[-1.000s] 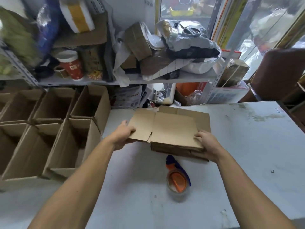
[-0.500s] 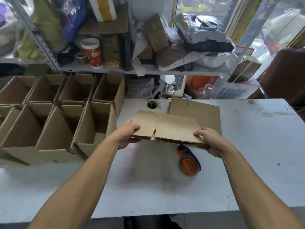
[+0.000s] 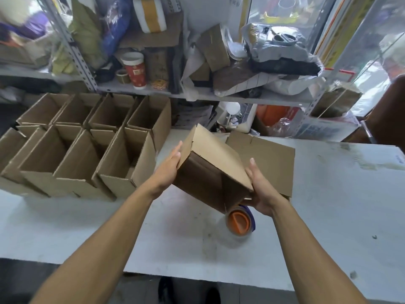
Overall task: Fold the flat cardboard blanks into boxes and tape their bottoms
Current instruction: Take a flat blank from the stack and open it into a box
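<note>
Layout around the white worktable [image 3: 328, 205]

Above its middle hangs the half-opened brown cardboard box [image 3: 210, 170], left hand [image 3: 167, 170] and right hand [image 3: 262, 191] flanking it; flat brown cardboard blanks [image 3: 269, 154] lie behind, the round orange-cored tape dispenser [image 3: 240, 220] seemingly just beneath, open-topped brown cardboard boxes [image 3: 87, 145] left, cluttered metal shelf [image 3: 197, 93] behind.

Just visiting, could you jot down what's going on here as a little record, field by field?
activity: squaring up a cardboard box above the table
left hand: straight fingers pressed flat on the box's left side
right hand: supports the box's right end from beneath
blanks left: flat blanks lie behind the box
finished: open boxes in rows at the left
tape: tape dispenser on the table, under the box
</note>
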